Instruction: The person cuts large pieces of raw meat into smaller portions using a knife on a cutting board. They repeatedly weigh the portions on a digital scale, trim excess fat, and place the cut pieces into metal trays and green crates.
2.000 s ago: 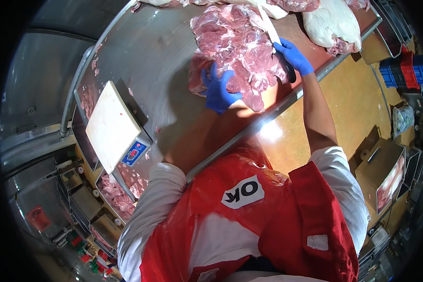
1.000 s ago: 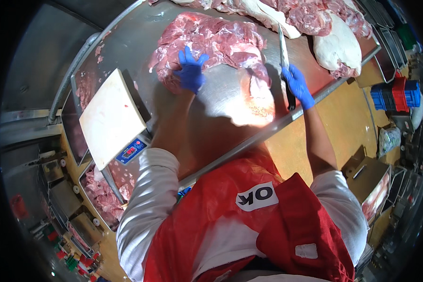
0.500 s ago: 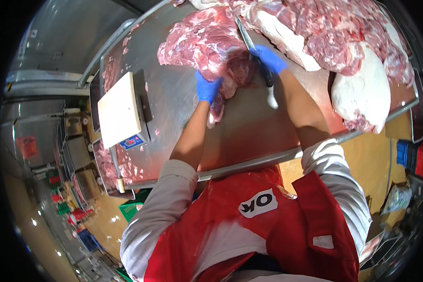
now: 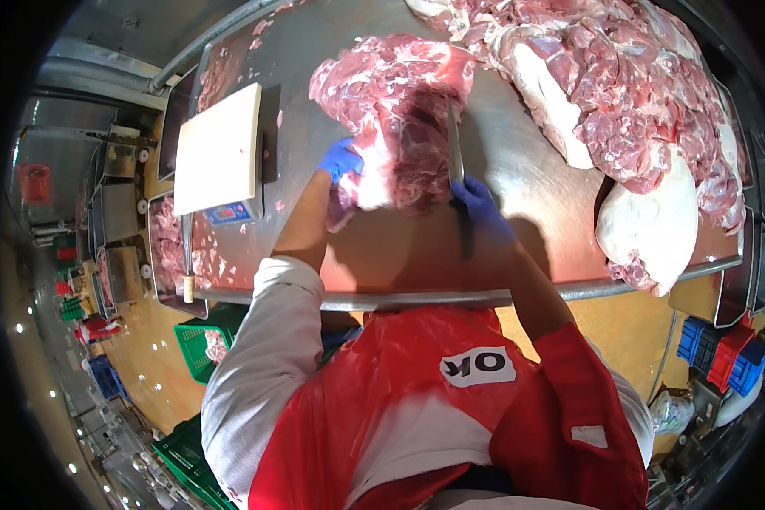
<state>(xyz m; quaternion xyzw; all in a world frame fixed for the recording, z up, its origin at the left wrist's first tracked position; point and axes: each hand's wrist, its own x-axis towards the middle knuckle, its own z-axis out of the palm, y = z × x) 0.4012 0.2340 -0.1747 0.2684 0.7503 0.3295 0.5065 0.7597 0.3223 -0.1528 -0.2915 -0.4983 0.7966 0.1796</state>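
Observation:
A large slab of raw meat lies spread on the metal worktable, dark red in parts and pale with fat at its near edge. My left hand, in a blue glove, grips the slab's near left edge, its fingertips partly hidden against the meat. In my right hand, also blue-gloved, is a knife. Its blade points away from me along the slab's right side, close against the meat. The fingers of my right hand are wrapped round the handle.
A scale with a white board stands left on the table. At the right are a heap of meat cuts and a skin-covered piece. A tray of trimmings adjoins the left edge. Below sits a green crate.
The slab appears turned and spread out flatter. My left hand has shifted left along its near edge. The knife has come down beside its right side. The whole view has shifted too.

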